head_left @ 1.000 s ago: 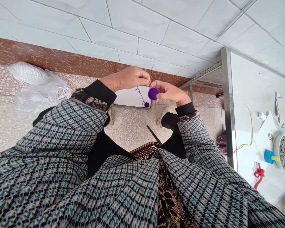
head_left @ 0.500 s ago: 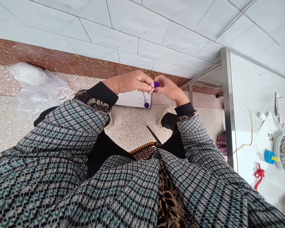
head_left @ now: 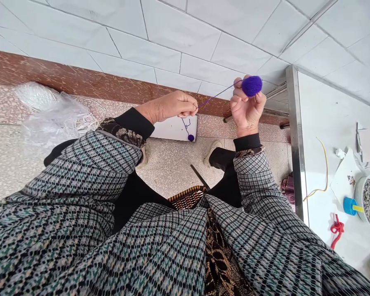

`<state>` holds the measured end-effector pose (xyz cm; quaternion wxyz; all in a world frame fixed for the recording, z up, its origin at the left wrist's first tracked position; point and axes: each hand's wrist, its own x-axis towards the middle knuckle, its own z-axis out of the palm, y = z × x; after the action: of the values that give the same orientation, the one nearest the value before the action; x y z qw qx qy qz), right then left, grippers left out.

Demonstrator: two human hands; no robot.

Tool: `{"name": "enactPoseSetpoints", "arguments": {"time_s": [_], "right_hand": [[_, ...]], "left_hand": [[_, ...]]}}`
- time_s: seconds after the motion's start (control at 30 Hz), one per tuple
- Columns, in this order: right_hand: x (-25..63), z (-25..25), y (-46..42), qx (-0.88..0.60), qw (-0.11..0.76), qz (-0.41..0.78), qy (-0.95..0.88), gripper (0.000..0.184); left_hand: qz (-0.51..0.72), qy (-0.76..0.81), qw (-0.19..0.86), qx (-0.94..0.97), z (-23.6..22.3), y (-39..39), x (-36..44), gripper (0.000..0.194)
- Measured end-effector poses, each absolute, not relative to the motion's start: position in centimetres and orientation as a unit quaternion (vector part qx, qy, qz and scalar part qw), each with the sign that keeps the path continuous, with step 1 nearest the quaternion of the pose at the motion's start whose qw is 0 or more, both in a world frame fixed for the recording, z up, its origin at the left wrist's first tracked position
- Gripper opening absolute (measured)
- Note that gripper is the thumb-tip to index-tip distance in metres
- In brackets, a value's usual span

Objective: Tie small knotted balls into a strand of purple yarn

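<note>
We've got the left hand (head_left: 171,106) curled nearly closed, fingertips pinching a purple strand (head_left: 216,96), while the right hand (head_left: 245,111) is half open, palm up, with the fat purple yarn ball (head_left: 252,86) held at its fingertips. The strand runs up from the left pinch to the ball and looks pretty straight, so we'd go for a light, even pull: firm enough for no slack, soft enough not to squash the ball or bite the yarn. We'd also let the right wrist do the turning and leave the left as the steady guide. Just below the left hand, more purple yarn trails over the white tray (head_left: 169,128) to a smaller purple ball (head_left: 190,137) near its corner; we'd watch those loose loops, since a sharp tug could knot them or drag that ball over the dark rim. As for elbow room, the tiled wall (head_left: 200,61) looks like the limit ahead, and the table's metal edge (head_left: 296,144) stands off to the right of the right hand, so we'd swing wide pulls inward, over the speckled floor (head_left: 172,164) between the shoes. The plastic bag (head_left: 49,123) lies well off to the left.
</note>
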<state>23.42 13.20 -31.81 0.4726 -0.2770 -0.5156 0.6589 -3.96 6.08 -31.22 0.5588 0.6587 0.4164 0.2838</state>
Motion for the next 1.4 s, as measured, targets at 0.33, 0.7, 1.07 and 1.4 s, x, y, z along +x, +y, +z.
{"name": "enactPoseSetpoints", "arguments": {"time_s": [0.33, 0.7, 1.07, 1.4], "right_hand": [[24.4, -29.8, 12.8, -0.274, 0.440, 0.701, -0.490, 0.092], [20.2, -33.8, 12.7, -0.529, 0.318, 0.450, -0.646, 0.049], [19.4, -31.3, 9.9, -0.228, 0.218, 0.690, -0.652, 0.064], [19.4, -33.8, 11.2, -0.332, 0.159, 0.588, -0.721, 0.041]], "left_hand": [[0.310, 0.484, 0.555, 0.601, -32.0, 6.3, -4.0, 0.030], [0.169, 0.300, 0.551, 0.760, -29.8, 5.2, -2.1, 0.020], [0.312, 0.549, 0.463, 0.622, -31.0, 7.2, -4.7, 0.016], [0.208, 0.392, 0.532, 0.721, -30.5, 6.6, -4.0, 0.015]]}}
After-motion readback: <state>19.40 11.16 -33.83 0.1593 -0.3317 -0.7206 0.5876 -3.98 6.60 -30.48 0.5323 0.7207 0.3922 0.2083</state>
